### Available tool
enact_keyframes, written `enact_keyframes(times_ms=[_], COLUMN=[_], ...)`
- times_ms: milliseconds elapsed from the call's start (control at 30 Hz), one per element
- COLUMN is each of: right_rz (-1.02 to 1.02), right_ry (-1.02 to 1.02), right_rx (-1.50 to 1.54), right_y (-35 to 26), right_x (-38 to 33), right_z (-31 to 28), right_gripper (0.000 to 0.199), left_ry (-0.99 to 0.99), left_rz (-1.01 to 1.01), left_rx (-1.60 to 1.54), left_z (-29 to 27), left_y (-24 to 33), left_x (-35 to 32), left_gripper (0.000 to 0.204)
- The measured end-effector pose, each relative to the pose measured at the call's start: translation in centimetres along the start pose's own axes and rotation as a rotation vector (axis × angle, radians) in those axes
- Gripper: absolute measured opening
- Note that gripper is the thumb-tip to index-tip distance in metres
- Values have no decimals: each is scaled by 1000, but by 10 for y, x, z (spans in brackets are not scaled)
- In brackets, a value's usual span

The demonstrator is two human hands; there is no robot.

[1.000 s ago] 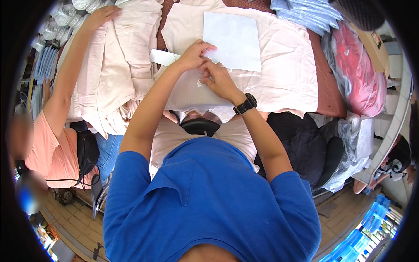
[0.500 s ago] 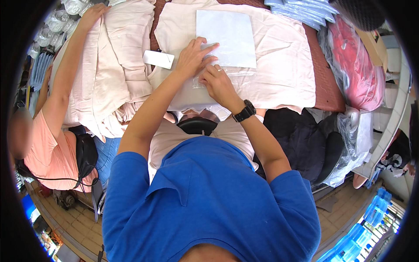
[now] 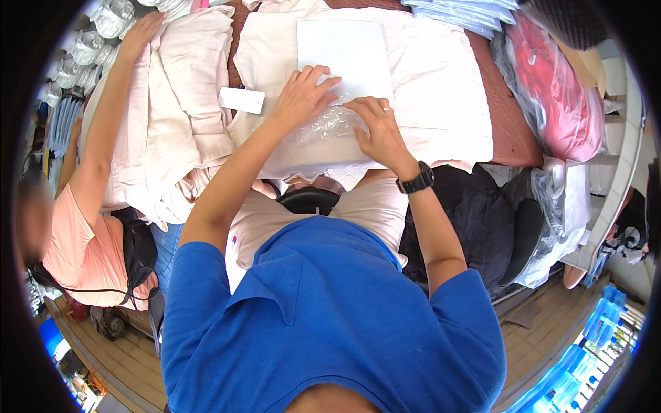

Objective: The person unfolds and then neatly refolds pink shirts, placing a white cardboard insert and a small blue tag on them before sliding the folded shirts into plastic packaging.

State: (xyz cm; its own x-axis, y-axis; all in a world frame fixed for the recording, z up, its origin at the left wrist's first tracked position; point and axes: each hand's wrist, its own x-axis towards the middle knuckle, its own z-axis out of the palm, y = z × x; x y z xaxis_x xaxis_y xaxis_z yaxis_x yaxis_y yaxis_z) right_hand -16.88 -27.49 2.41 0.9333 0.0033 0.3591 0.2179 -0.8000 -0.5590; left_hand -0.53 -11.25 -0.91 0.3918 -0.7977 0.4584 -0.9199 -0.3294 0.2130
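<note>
A pale beige garment (image 3: 441, 96) lies spread on the table before me. On it rests a flat white rectangular sheet (image 3: 341, 48), with clear plastic film (image 3: 323, 125) crumpled along its near edge. My left hand (image 3: 306, 95) lies over the sheet's near left corner, fingers stretched out and apart. At the near right corner is my right hand (image 3: 380, 132), its bent fingertips touching the film and its thumb held away from them. A white tag (image 3: 241, 100) lies left of my left hand, on the garment's edge.
At left, a co-worker's hand (image 3: 144, 33) rests on folded beige garments (image 3: 175, 103). Blue packets (image 3: 468, 12) are stacked at the far right, beside a red bundle in clear plastic (image 3: 540, 82). A black bag (image 3: 458, 227) sits below the table's right side.
My right hand has moved right along the sheet's near edge, away from my left hand, and its thumb has come apart from the fingers. The left hand stays by the near left corner.
</note>
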Motion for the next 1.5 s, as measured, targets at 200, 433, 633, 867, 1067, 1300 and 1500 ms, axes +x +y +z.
enact_keyframes(times_ms=[200, 433, 633, 867, 1067, 1300, 1500], right_rz=[-48, -161, -185, -116, -30, 34, -12], right_ry=[-129, -75, -47, 58, -3, 251, -15], right_rx=[-2, -50, -35, -164, 47, -119, -114], right_y=[26, 21, -7, -20, 22, 18, 62], right_x=[15, 6, -30, -22, -19, -24, -16], right_z=[20, 23, 1, -33, -38, -42, -56], right_gripper=[22, 12, 22, 60, 57, 55, 44], left_ry=[-43, -104, -124, -149, -170, -120, -301], left_rz=[46, 129, 104, 140, 197, 242, 118], left_rx=[-238, -17, -47, -123, -206, -149, -368], left_z=[27, 27, 24, 18, 26, 26, 23], left_y=[-5, -1, 3, 5, 14, 9, 19], left_x=[1, -1, 0, 13, 20, 15, 42], left_gripper=[40, 47, 46, 44, 45, 44, 38])
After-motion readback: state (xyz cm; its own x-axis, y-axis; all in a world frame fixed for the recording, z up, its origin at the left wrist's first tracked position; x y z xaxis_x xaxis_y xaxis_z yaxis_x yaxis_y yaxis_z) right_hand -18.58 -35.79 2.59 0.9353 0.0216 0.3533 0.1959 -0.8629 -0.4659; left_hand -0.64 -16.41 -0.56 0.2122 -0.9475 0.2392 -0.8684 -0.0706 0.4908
